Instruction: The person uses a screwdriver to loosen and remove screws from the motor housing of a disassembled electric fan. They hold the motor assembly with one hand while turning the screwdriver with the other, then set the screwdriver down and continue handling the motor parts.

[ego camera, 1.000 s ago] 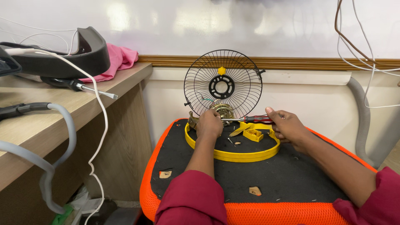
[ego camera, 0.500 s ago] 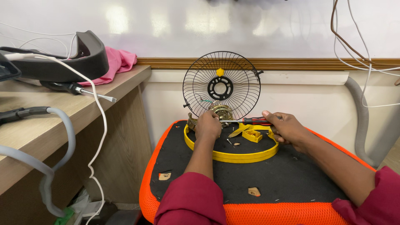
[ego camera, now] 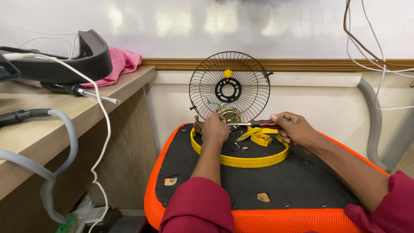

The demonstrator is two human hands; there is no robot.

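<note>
Head — screwdriver lies level | tip left, at motor

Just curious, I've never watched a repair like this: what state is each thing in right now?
Fan grille: upright, bare, no blades.
Fan motor: exposed, steadied by left hand.
Screwdriver: held level in right hand, tip at motor.
Yellow ring: lying flat on cushion.
</note>
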